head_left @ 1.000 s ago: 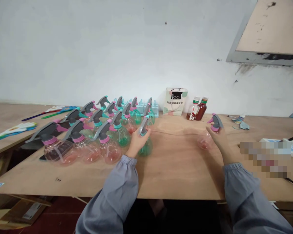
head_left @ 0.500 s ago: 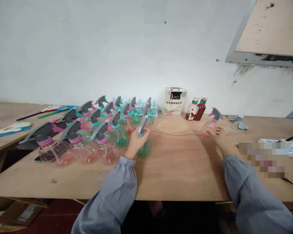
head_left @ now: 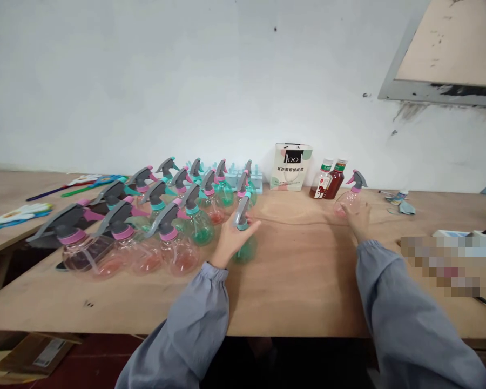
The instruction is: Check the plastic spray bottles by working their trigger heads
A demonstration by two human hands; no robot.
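Wall point(head_left: 186, 81) behind, wooden table point(head_left: 291, 294) in front. Spray bottle cluster point(head_left: 180, 254), pink and green, in rows on the table's left half, untouched by the right hand point(head_left: 358, 220). Paper bag point(head_left: 292, 168) upright against the wall, two dark-red bottles point(head_left: 335, 183) just right of it. Pink spray bottle point(head_left: 350, 202) well apart from the cluster, near those bottles; green spray bottle point(head_left: 247, 249) at the cluster's right edge. Left hand point(head_left: 229, 236) wrapped round the green one's neck, thumb out rightward. Right fingers bent at the pink one's body; can't tell if pinching or only touching. Progress by layout: one bottle out on the right, one in hand, most grouped left; neither hand clear of its bottle yet
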